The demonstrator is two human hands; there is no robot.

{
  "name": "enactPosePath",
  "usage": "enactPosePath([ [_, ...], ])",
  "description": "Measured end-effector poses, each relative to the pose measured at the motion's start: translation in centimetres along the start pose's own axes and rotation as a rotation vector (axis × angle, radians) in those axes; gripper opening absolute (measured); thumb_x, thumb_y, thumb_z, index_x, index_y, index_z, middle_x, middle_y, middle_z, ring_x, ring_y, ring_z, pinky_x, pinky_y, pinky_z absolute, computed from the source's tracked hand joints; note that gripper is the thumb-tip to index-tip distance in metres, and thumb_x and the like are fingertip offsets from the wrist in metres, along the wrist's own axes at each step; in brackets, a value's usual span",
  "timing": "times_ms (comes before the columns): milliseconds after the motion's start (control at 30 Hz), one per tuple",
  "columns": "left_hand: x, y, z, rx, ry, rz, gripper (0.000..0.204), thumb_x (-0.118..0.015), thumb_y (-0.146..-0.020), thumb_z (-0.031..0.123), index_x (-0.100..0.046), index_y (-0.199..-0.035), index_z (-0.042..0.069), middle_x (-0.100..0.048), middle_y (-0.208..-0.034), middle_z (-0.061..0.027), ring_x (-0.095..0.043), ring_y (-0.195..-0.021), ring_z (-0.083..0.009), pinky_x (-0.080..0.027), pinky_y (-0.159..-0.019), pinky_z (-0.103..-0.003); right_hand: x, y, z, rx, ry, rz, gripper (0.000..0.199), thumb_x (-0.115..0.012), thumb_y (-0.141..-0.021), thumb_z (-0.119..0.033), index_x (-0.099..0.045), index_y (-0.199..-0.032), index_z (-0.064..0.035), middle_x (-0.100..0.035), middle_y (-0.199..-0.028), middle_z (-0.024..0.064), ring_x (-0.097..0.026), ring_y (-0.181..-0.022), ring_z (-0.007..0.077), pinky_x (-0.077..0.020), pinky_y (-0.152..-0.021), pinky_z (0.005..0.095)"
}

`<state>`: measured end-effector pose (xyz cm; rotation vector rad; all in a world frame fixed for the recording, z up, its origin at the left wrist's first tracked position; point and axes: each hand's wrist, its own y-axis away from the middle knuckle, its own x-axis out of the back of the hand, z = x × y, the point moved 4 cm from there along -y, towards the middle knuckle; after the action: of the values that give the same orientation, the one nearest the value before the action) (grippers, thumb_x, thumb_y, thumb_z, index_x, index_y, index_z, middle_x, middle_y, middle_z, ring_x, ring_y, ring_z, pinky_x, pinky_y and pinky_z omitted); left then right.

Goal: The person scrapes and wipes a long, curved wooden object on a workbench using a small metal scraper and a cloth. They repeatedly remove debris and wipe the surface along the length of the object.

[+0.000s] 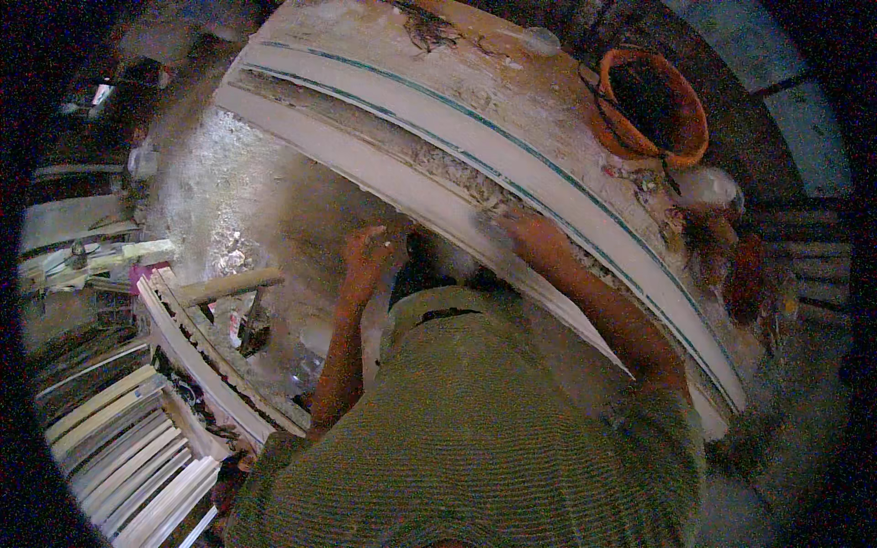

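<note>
A long pale strip, like a plaster moulding (365, 178), lies along the near edge of the table, its face dusty white. My right hand (530, 236) reaches over it and presses near its upper edge. A blurred grey patch shows at the fingertips, and what I hold there cannot be made out. Beside that strip runs a second white strip with green edge lines (438, 114), and a rough, crumbly gap separates the two. My left hand (367, 254) hangs off the table in front of me, fingers curled in, with a pale speck at its fingertips.
An orange bucket (699, 114) with a dark inside stands on the table's far right, near a clear plastic container (708, 187). At lower left are stacked white strips (137, 457) and a curved pale moulding (206, 365). A wooden bar (233, 286) juts out near them.
</note>
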<state>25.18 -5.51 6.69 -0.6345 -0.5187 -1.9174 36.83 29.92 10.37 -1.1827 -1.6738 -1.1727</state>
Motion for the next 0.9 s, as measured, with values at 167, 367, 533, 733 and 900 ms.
enactPosePath([
  [167, 1.0, 0.0, 0.6, -0.006, -0.075, 0.117, 0.035, -0.069, -0.093, 0.023, -0.066, -0.127, 0.014, -0.06, -0.136, -0.0138, -0.05, -0.131, -0.0331, -0.037, -0.112, -0.048, -0.3, 1.5, -0.3, -0.12, -0.14, -0.068, 0.036, -0.059, -0.089, -0.006, -0.066, -0.124, -0.0084, -0.062, -0.132, 0.0167, -0.065, -0.112, 0.0361, -0.0558, -0.092, 0.0509],
  [367, -1.2, -3.9, 3.9, -0.115, 0.02, -0.089, 0.035, -0.07, -0.093, 0.023, -0.066, -0.126, 0.013, -0.059, -0.134, -0.0137, -0.048, -0.13, -0.0368, -0.036, -0.113, -0.047, -2.0, 1.1, -0.1, -0.182, -0.334, 0.198, 0.032, -0.066, -0.092, -0.017, -0.068, -0.122, -0.007, -0.068, -0.121, 0.0163, -0.067, -0.111, 0.0342, -0.0555, -0.09, 0.0483],
  [533, -5.4, -8.2, 7.6, -0.234, -0.006, -0.027, 0.03, -0.069, -0.092, 0.022, -0.069, -0.121, 0.014, -0.065, -0.122, -0.015, -0.052, -0.125, -0.0387, -0.039, -0.111, -0.048, -6.2, 3.6, 3.9, -0.411, -0.659, 0.336, 0.035, -0.068, -0.094, -0.028, -0.073, -0.121, -0.0065, -0.074, -0.098, 0.0158, -0.072, -0.086, 0.025, -0.0577, -0.077, 0.0392],
  [733, -14.2, -12.4, 10.2, -0.437, -0.459, -0.227, 0.033, -0.071, -0.087, 0.025, -0.072, -0.115, 0.008, -0.064, -0.123, -0.0198, -0.05, -0.125, -0.0405, -0.039, -0.107, -0.055, -6.7, 4.1, 4.1, -0.666, -0.964, 0.052, 0.039, -0.067, -0.094, -0.032, -0.074, -0.121, -0.0049, -0.069, -0.067, 0.0111, -0.067, -0.056, 0.0232, -0.0567, -0.058, 0.0348],
  [900, -16.9, -13.5, 10.1, -0.431, -0.64, -0.11, 0.045, -0.069, -0.086, 0.037, -0.072, -0.112, 0.001, -0.062, -0.127, -0.0236, -0.048, -0.126, -0.0444, -0.039, -0.104, -0.058, -2.5, 2.4, 1.5, -0.257, -0.441, 0.524, 0.038, -0.067, -0.094, -0.035, -0.076, -0.116, -0.0058, -0.065, -0.066, 0.0099, -0.062, -0.054, 0.0204, -0.0542, -0.051, 0.0375],
])
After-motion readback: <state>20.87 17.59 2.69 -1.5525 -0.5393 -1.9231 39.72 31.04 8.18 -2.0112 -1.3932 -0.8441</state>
